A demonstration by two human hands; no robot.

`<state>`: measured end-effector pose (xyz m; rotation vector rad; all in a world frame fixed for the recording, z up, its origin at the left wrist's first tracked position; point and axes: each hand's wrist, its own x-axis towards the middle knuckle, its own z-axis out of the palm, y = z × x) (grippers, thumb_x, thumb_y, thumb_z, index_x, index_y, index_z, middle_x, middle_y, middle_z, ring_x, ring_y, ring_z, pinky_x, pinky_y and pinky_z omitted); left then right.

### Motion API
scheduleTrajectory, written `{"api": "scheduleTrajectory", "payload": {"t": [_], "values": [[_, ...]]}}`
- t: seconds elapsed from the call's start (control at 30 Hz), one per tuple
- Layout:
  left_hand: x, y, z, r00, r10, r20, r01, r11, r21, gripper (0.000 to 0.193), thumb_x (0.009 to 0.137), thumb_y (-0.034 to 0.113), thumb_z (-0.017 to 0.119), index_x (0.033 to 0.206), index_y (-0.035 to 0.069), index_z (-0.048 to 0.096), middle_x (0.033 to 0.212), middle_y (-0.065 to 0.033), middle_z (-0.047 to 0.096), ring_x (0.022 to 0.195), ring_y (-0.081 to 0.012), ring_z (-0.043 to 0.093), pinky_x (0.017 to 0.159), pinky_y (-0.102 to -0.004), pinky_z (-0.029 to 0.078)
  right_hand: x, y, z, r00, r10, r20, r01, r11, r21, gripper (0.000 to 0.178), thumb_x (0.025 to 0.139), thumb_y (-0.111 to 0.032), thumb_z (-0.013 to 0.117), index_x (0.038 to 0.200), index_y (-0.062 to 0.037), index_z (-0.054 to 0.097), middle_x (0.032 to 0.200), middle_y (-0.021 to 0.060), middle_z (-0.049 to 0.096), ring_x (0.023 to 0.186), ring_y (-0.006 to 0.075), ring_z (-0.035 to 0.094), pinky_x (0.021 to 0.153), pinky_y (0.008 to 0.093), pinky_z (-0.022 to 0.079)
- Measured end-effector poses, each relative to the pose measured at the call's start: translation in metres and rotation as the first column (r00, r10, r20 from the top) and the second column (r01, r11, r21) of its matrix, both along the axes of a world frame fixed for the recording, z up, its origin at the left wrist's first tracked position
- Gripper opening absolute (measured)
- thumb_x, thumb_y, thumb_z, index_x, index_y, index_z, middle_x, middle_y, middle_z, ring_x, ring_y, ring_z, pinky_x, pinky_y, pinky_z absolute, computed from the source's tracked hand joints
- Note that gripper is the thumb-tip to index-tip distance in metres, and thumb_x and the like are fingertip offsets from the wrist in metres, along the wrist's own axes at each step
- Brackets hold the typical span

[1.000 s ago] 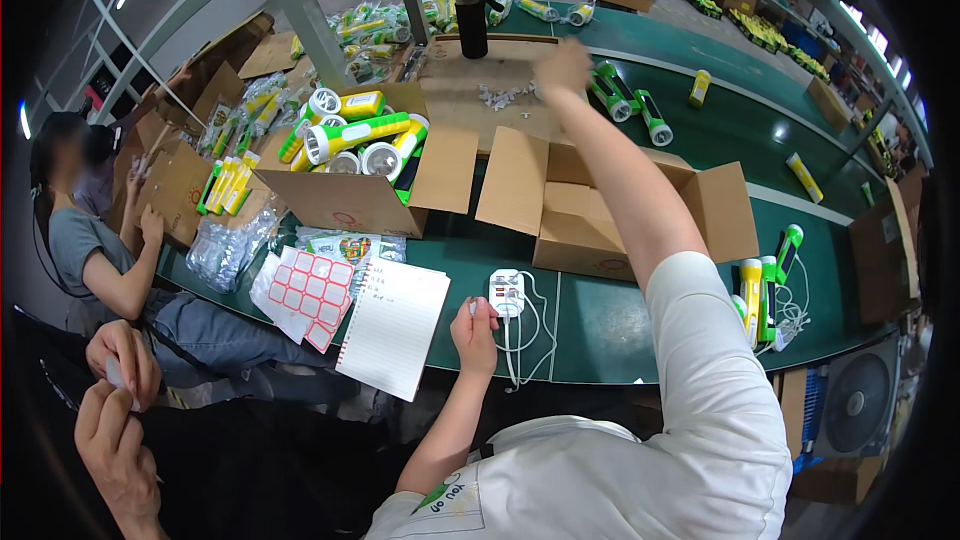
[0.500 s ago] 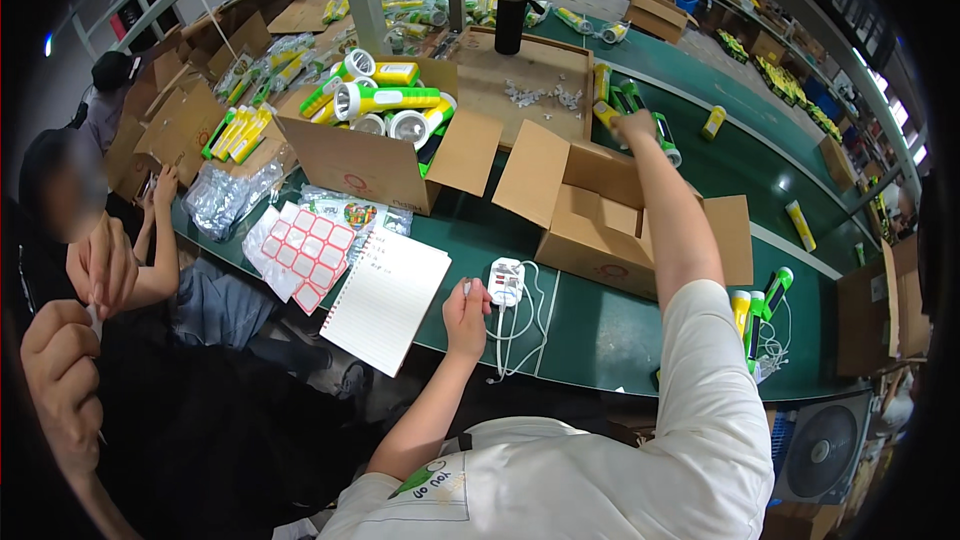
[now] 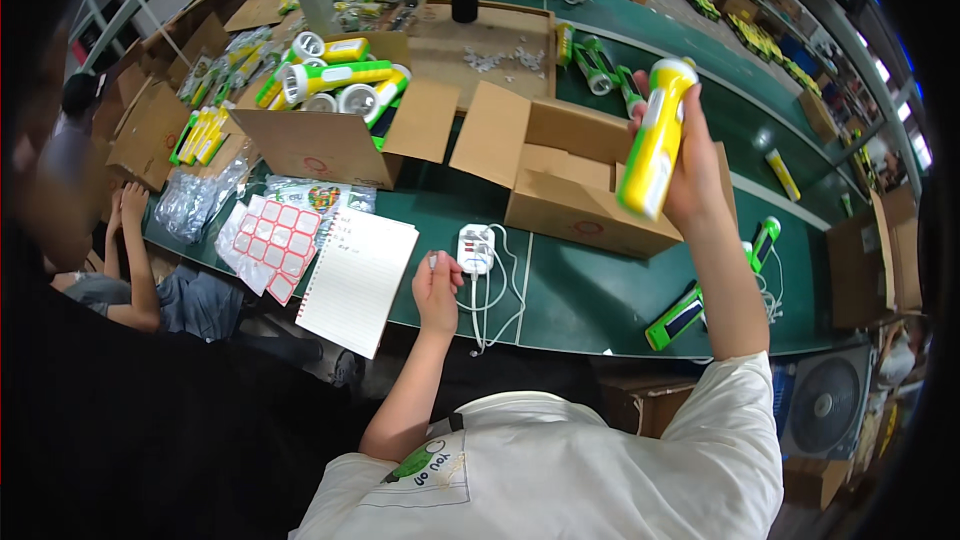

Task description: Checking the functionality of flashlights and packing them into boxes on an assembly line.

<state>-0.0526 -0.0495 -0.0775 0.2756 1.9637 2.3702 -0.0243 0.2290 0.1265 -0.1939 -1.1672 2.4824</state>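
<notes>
My right hand (image 3: 697, 172) is raised above the green table and grips a yellow and white flashlight (image 3: 655, 138), held nearly upright over an open cardboard box (image 3: 575, 202). Lower down, my left hand (image 3: 437, 287) rests on the table edge and pinches a small plug (image 3: 432, 260) on a white cable (image 3: 497, 305). Just right of that hand lies a white charger block (image 3: 476, 248), and the cable loops on the table beside it.
A second open box (image 3: 318, 145) at the left holds several yellow-green flashlights. A lined notebook (image 3: 355, 282) and a sheet of red labels (image 3: 268, 245) lie left of my hand. Green flashlights (image 3: 682, 315) lie at the right. Another person (image 3: 125, 275) sits at the left. A fan (image 3: 825, 402) stands at the lower right.
My right arm was stretched far over the boxes toward the green belt; it has drawn back and now holds the yellow flashlight up. My left hand has stayed by the charger.
</notes>
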Motion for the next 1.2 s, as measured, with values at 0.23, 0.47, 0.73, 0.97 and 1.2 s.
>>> {"api": "scheduleTrajectory", "payload": {"t": [0.23,0.47,0.73,0.97,1.2], "values": [[0.001,0.001,0.004,0.999,-0.039,0.002,0.039,0.997,0.062,0.035,0.097,0.029,0.041,0.073,0.006,0.051,0.064,0.0020,0.047,0.056,-0.0030,0.040,0.049,-0.0171,0.030,0.073,-0.034,-0.056,0.965,0.206,0.165,-0.156,0.949,-0.274,0.047,0.094,-0.029,0.047,0.129,-0.0008,0.033,0.124,0.0232,0.046,0.084,0.0212,0.058,0.078,0.0328,0.051],[0.003,0.001,0.004,1.000,0.001,-0.008,0.000,0.999,0.046,0.036,0.096,0.033,0.041,0.073,0.007,0.050,0.062,0.0006,0.047,0.053,-0.0041,0.041,0.047,-0.0174,0.030,0.090,-0.072,-0.076,0.991,0.130,-0.014,-0.125,0.906,-0.404,0.047,0.094,-0.027,0.048,0.130,-0.0006,0.033,0.123,0.0127,0.050,0.097,0.0178,0.056,0.086,0.0321,0.049],[-0.001,0.000,0.003,1.000,-0.013,-0.009,0.014,0.997,0.073,0.036,0.097,0.032,0.041,0.074,0.007,0.051,0.062,0.0012,0.047,0.054,-0.0039,0.040,0.049,-0.0174,0.030,0.096,-0.093,-0.074,0.998,-0.003,0.062,0.007,0.997,-0.073,0.045,0.094,-0.027,0.043,0.130,-0.0021,0.036,0.120,0.0136,0.053,0.082,0.0138,0.054,0.062,0.0267,0.047],[0.002,-0.001,0.002,1.000,-0.014,-0.013,0.015,0.997,0.077,0.036,0.097,0.031,0.041,0.073,0.006,0.051,0.062,0.0015,0.047,0.054,-0.0038,0.039,0.049,-0.0175,0.029,0.110,-0.115,-0.088,0.979,-0.020,0.203,0.068,0.970,-0.232,0.044,0.091,-0.023,0.043,0.127,0.0013,0.037,0.114,0.0152,0.054,0.080,0.0175,0.051,0.063,0.0283,0.045],[0.000,0.000,0.000,1.000,-0.013,0.003,0.013,0.996,0.093,0.034,0.097,0.032,0.041,0.075,0.007,0.050,0.061,0.0007,0.046,0.052,-0.0043,0.039,0.047,-0.0177,0.029,0.124,-0.128,-0.106,0.958,0.039,0.285,0.070,0.930,-0.362,0.040,0.092,-0.022,0.044,0.124,0.0019,0.037,0.111,0.0156,0.054,0.079,0.0179,0.051,0.062,0.0283,0.046]]}}
